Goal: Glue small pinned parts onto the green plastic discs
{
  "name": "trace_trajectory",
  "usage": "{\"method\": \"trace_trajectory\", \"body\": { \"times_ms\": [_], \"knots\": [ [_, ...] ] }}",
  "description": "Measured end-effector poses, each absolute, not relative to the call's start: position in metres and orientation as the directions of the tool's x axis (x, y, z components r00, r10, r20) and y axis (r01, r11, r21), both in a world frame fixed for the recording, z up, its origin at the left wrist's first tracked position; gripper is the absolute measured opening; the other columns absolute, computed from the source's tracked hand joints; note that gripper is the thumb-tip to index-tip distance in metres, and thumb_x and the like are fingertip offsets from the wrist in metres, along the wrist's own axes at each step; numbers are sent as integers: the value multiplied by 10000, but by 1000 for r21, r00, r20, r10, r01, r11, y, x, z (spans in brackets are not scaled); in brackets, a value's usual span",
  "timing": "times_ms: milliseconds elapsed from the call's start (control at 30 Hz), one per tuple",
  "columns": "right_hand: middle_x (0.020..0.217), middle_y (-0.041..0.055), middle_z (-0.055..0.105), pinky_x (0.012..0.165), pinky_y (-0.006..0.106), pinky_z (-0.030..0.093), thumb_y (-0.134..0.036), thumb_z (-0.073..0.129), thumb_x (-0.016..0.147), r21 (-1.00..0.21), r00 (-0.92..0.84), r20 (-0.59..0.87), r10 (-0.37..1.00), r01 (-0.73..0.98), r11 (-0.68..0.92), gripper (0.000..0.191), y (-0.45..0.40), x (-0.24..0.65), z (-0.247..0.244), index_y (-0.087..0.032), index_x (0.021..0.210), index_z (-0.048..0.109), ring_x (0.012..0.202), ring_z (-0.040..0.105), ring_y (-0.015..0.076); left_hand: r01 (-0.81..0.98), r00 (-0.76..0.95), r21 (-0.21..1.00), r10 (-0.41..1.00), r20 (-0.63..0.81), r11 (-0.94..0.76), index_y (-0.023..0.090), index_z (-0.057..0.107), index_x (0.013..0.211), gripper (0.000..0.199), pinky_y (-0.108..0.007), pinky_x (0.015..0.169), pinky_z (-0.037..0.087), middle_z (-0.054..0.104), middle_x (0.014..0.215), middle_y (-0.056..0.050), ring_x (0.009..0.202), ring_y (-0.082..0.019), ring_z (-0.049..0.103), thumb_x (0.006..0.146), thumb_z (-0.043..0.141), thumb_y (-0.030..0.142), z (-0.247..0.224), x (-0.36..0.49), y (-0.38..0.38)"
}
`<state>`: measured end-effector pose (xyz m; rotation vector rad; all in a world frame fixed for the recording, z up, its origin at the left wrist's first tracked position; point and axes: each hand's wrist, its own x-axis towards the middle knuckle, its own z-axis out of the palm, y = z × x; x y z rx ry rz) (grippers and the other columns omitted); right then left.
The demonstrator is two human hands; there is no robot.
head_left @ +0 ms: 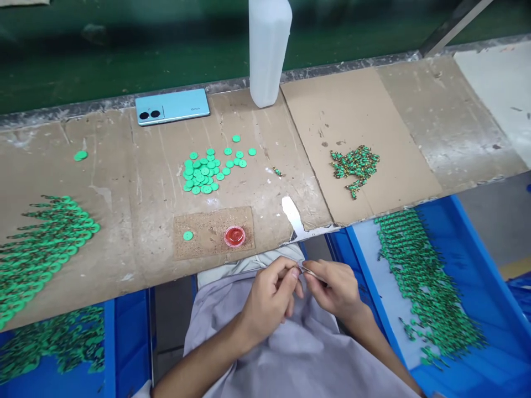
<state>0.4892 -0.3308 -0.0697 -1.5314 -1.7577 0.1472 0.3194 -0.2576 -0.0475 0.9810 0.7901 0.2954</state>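
Grey cloth over the lap lies closest, and just above it both hands meet below the desk (124, 221) edge. The right hand (338, 290) pinches a pair of thin metal tweezers (311, 272) between thumb and forefinger, fingers curled in tight; the left hand (269, 301) closes its thumb and fingertips around the tweezer tips — whatever sits between them is too small to make out.

Those tweezers look slim, bright and stiff (springy steel, by my judgement), very light, smooth enough to slip, so a grip midway along the legs seems soundest — squeezing nearer the points would likely cost control.

Up on the desk sit a scatter of green discs (209, 168), one lone green disc (188, 236) beside a small red dish (234, 236) on a cork-like pad, and a heap of green-and-gold parts (355, 165) on cardboard. A pale blue phone (172, 106) and a white bottle (269, 52) stand farther back. Blue trays (477, 260) at either side hold rows of green pieces.
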Motion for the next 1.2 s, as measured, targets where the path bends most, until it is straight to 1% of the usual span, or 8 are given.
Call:
{"method": "trace_trajectory", "body": {
  "times_ms": [267, 467, 567, 700, 800, 933, 1033, 1200],
  "knots": [
    [658, -5, 677, 513, 283, 429, -152, 596, 1084, -444, 82, 478, 874, 882, 160, 94, -331, 477, -74, -141, 1109, 686, 495, 612, 127, 121, 643, 869, 629, -437, 480, 194, 545, 877, 299, -183, 401, 305, 586, 647, 42, 379, -50, 426, 1042, 547, 443, -47, 320, -250],
    [730, 19, 755, 539, 275, 500, -135, 611, 1066, -372, 187, 555, 811, 927, 41, 126, -328, 491, -73, -180, 1140, 704, 533, 684, 151, 150, 720, 868, 549, -424, 473, 186, 571, 852, 319, -187, 403, 273, 562, 610, 35, 392, -54, 404, 1058, 520, 424, -27, 308, -254],
    [699, 10, 741, 507, 273, 509, -137, 570, 1073, -436, 189, 582, 791, 893, 107, 166, -331, 496, -70, -209, 1150, 698, 499, 664, 156, 148, 740, 825, 492, -458, 545, 179, 589, 908, 323, -191, 394, 258, 570, 607, 35, 370, -52, 393, 1052, 518, 460, -23, 308, -258],
    [682, 8, 720, 501, 268, 526, -189, 520, 1084, -513, 115, 554, 824, 827, 230, 162, -335, 486, -67, -204, 1121, 677, 501, 660, 157, 151, 693, 814, 528, -492, 561, 167, 629, 1008, 314, -199, 388, 269, 589, 640, 35, 360, -56, 399, 1022, 562, 474, -29, 313, -254],
    [665, 5, 699, 503, 269, 502, -182, 548, 1063, -507, 58, 543, 838, 818, 273, 130, -335, 479, -68, -187, 1106, 671, 505, 647, 154, 174, 691, 854, 557, -461, 491, 174, 646, 931, 273, -212, 407, 301, 590, 638, 24, 387, -69, 409, 1025, 541, 408, -30, 314, -251],
    [649, -4, 680, 510, 274, 469, -135, 572, 1026, -485, 27, 517, 855, 832, 267, 136, -333, 476, -69, -183, 1094, 680, 506, 633, 149, 267, 645, 928, 668, -372, 259, 197, 610, 790, 253, -243, 530, 394, 604, 629, 0, 522, -122, 520, 1010, 530, 291, -29, 313, -248],
    [665, 2, 697, 529, 279, 471, -128, 577, 1024, -466, 42, 517, 855, 852, 240, 138, -332, 475, -69, -183, 1095, 681, 523, 646, 150, 328, 635, 935, 701, -323, 134, 207, 569, 725, 289, -263, 559, 378, 599, 612, 1, 543, -134, 522, 1006, 530, 259, -26, 311, -247],
    [621, -13, 680, 481, 285, 432, -147, 597, 1062, -375, 156, 531, 833, 925, 66, 100, -330, 482, -71, -187, 1077, 687, 456, 607, 134, 297, 717, 954, 652, -247, 35, 202, 556, 666, 361, -274, 572, 360, 548, 584, 8, 542, -129, 494, 1022, 498, 231, -14, 309, -247]
  ]
}}
